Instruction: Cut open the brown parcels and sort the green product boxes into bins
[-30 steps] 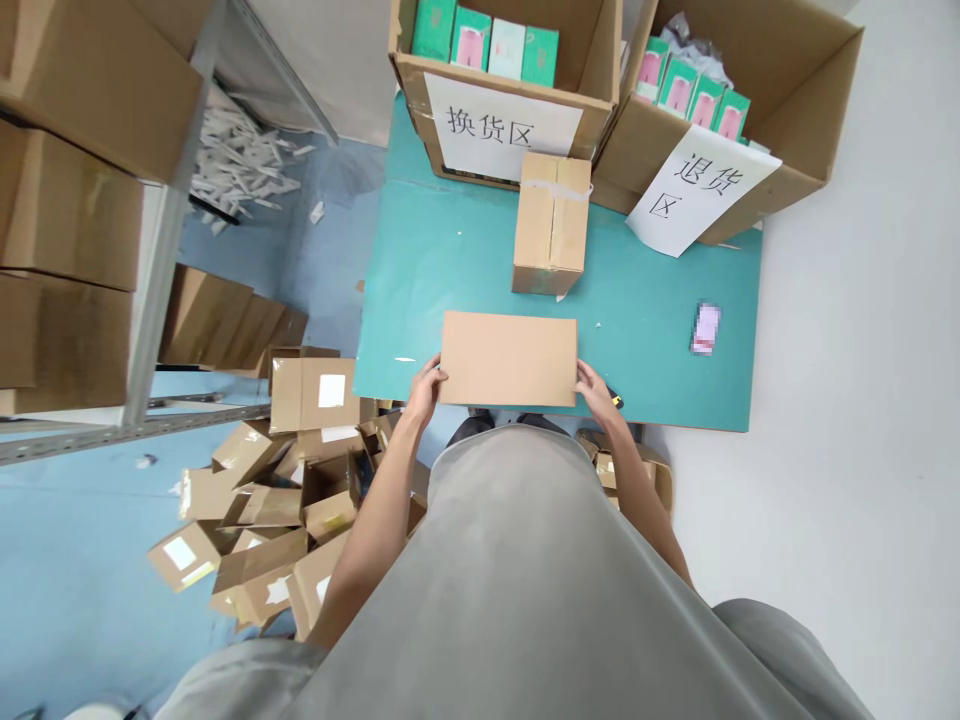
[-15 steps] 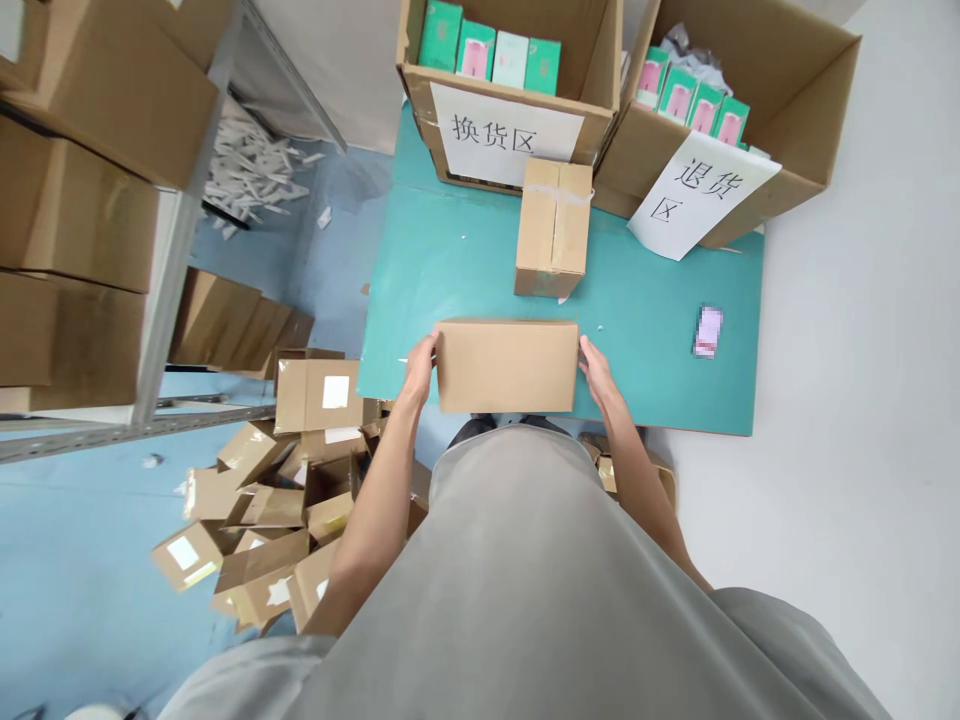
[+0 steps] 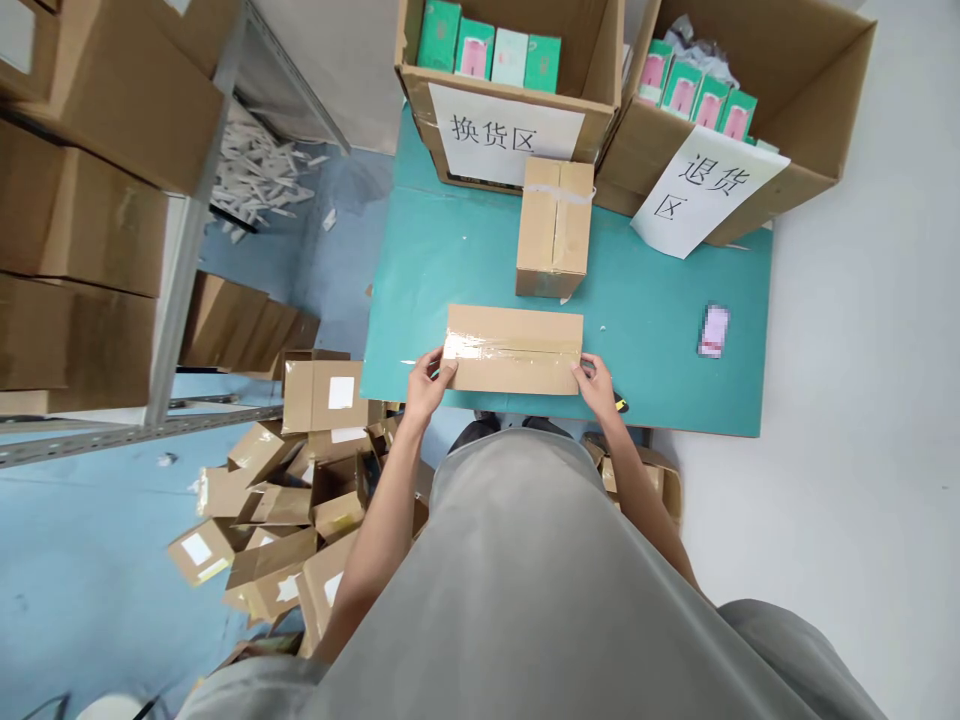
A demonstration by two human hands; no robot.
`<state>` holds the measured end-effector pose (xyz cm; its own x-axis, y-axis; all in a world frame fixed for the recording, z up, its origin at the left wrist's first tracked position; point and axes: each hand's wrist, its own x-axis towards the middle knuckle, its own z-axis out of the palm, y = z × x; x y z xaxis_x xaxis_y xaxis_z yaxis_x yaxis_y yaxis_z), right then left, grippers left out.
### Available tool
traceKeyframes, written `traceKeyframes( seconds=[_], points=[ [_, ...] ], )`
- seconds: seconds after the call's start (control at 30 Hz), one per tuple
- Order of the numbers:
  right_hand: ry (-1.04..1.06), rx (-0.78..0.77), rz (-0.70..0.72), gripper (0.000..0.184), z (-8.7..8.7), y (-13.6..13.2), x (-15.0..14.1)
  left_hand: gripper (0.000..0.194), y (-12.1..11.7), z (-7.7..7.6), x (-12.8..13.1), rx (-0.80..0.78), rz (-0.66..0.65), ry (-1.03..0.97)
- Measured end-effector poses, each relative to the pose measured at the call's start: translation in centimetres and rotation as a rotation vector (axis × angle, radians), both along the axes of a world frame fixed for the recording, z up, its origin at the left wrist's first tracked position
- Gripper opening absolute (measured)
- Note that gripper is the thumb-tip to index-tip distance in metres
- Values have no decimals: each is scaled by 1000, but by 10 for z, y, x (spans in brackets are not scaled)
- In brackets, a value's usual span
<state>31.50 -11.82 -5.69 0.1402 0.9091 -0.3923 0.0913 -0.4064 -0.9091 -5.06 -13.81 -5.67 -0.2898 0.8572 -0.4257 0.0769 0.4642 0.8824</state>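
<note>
A brown cardboard box (image 3: 514, 350) lies near the front edge of the green table, its taped seam facing up. My left hand (image 3: 430, 382) grips its left end, thumb on the top face and fingers down the side. At the right end, my right hand (image 3: 596, 385) holds it the same way. Just beyond stands a second taped carton (image 3: 553, 225), upright and untouched. A box cutter (image 3: 621, 403) with a yellow part lies by my right wrist, partly hidden by it.
At the table's (image 3: 675, 385) back stand two open cartons, the left carton (image 3: 517, 95) and the right carton (image 3: 810, 130), holding green boxes and bearing paper signs. A phone-like item (image 3: 713, 331) lies at right. Left are a shelf of cartons (image 3: 112, 210) and a floor pile of boxes (image 3: 270, 570).
The box has turned so its taped face is now up, and it sits slightly farther from me. My thumbs have come onto its top. The box cutter has come into sight.
</note>
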Motion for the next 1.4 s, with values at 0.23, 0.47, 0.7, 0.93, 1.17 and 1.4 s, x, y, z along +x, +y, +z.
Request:
traceKeyframes(
  seconds=[0.23,0.47,0.7,0.93,1.17,1.4],
  points=[
    [17,-31,-5,65,-10,-8,13,54,0,21,12,24,1,64],
    [-74,-108,-110,69,-19,-17,84,41,-5,107,77,272,-285,186],
    [-213,-151,-185,77,-41,-15,119,50,-10,140,132,407,-600,85],
    [-121,-147,-158,66,-23,-16,95,57,-2,125,88,269,-475,227],
    [0,-104,9,57,-9,-3,24,66,4,36,8,13,-231,281],
    [-69,-55,32,68,-11,52,13,73,59,5,-23,-26,-132,415]
  ],
)
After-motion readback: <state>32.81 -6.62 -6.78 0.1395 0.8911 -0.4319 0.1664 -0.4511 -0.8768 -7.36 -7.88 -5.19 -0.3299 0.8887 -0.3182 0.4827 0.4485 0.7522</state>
